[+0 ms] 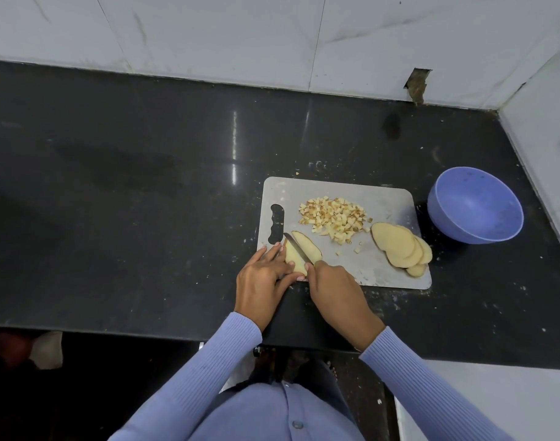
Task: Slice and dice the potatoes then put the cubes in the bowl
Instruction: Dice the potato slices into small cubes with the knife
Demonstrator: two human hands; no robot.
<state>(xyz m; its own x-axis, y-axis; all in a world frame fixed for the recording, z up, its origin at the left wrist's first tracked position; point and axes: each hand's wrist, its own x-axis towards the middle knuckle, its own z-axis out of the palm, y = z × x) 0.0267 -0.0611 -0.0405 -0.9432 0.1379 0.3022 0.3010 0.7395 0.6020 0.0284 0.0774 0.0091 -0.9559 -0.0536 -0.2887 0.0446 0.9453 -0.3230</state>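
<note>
— While the left hand (pixel 262 275) pins the potato slice (pixel 304 254), any writing?
— None readable. Right hand (pixel 334 289) hides the handle of the knife (pixel 299 249) it grips; cubes (pixel 334 218) at twelve, bowl (pixel 476 205) at two.

Potato slices (pixel 399 246), cubes (pixel 332 218), empty bowl (pixel 476 206)

Pale yellow potato slices (pixel 399 246) fanned at the right edge of a dull grey cutting board (pixel 383 202); cubes (pixel 334 218) cream with brownish skin bits; periwinkle blue bowl (pixel 476 205); glossy black speckled countertop (pixel 145 186); white marbled wall tiles (pixel 208 36); ribbed lavender sleeves (pixel 409 374); dark knife blade (pixel 298 248).
</note>
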